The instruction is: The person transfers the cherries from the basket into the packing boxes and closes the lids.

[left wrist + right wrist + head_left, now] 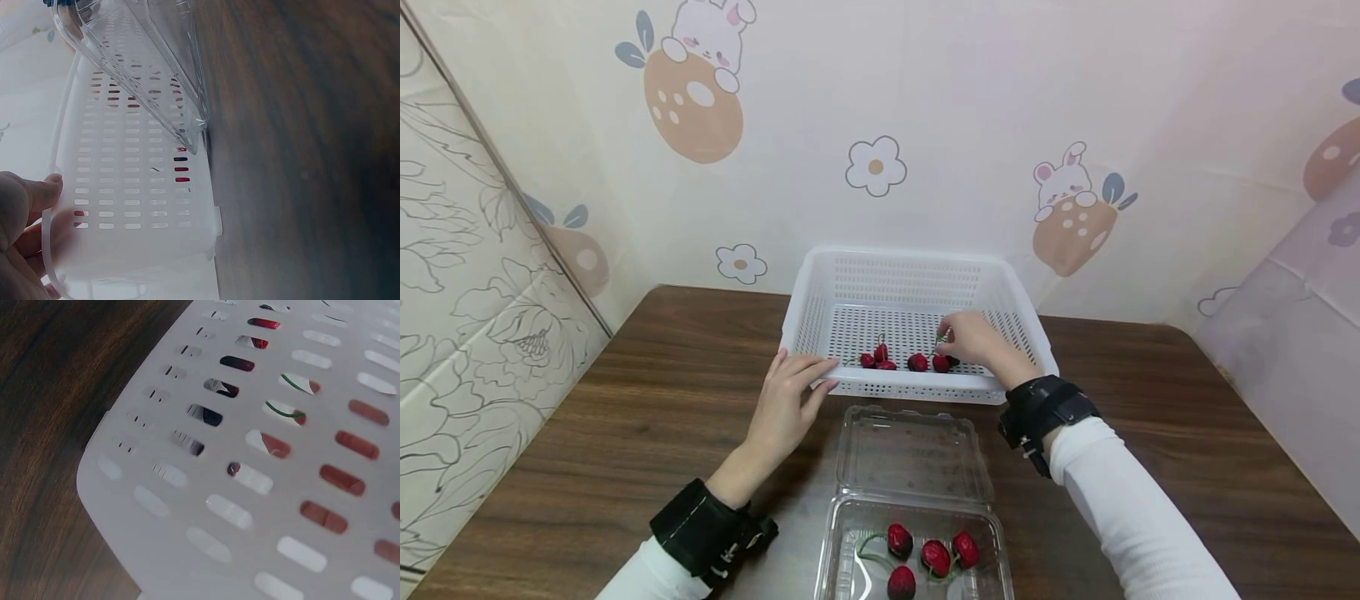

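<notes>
A white plastic basket with slotted walls stands at the back of the table, several red cherries lying along its near side. My left hand grips the basket's front-left rim, thumb on the outer side in the left wrist view. Reaching inside, my right hand has its fingertips pinched at a green stem above a cherry. Through the slots in the right wrist view, a stem shows beside the fingers. A dark fruit under that hand is partly hidden.
In front of the basket lies a clear clamshell box, lid folded back toward the basket. Several cherries with stems sit in its near half. The brown wooden table extends to both sides, against a patterned wall covering.
</notes>
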### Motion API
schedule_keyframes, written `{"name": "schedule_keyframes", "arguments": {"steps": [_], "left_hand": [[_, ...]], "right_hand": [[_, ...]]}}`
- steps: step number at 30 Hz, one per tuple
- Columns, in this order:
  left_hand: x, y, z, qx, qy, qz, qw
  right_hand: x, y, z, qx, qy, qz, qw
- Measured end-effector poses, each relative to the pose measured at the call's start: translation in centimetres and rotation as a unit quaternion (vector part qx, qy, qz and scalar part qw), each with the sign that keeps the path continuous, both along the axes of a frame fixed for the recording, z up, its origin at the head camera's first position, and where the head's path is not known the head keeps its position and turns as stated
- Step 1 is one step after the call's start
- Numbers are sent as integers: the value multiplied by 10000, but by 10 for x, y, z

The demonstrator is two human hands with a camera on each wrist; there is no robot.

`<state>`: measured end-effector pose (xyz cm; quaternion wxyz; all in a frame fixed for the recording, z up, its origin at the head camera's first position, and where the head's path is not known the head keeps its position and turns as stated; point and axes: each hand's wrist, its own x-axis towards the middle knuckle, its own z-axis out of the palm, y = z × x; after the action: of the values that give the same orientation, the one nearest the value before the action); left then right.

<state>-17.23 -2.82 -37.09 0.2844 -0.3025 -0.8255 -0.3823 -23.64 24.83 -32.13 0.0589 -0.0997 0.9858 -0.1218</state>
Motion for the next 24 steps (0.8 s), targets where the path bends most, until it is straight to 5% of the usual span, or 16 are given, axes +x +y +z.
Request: {"name": "schedule_keyframes", "arguments": {"steps": [24], "left_hand": [[-1, 0, 1, -62, -90, 20, 9999]], "right_hand": [[3, -3, 0, -242, 470, -21, 9986]]}}
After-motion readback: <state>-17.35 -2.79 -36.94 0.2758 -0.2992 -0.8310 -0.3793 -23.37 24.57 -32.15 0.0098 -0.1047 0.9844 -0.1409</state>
